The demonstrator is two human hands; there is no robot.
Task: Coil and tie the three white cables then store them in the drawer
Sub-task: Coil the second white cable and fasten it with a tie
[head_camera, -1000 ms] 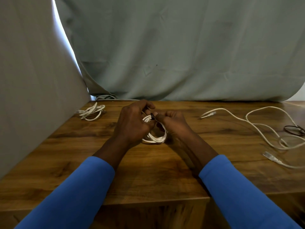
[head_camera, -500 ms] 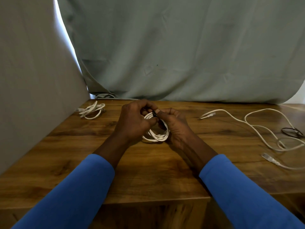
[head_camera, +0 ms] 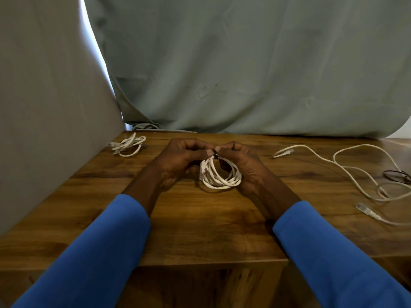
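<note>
both hands pinching the tie on the middle coil

the left hand [head_camera: 178, 161] and the right hand [head_camera: 242, 165] met over the middle of the worktop [head_camera: 200, 230], nearer its far edge than its near one. between them stood a coiled white cable [head_camera: 220, 177], its lower loops resting on the wood and its top gathered under a small black tie [head_camera: 214, 154]. the fingers [head_camera: 205, 152] of the left hand were curled and pinched the tie from one side. those of the right hand pinched it from the other, with the right palm just beside the coil.

a second coiled cable [head_camera: 127, 146] lay close to the far left corner, well apart from the hands. a loose white cable [head_camera: 347, 172] snaked across the right part of the worktop, both plugs showing, and a thin black loop [head_camera: 395, 175] lay by the right edge, touching it. blue sleeves [head_camera: 100, 252] covered both forearms. a grey-green cloth [head_camera: 244, 63] hung behind the far edge.
</note>
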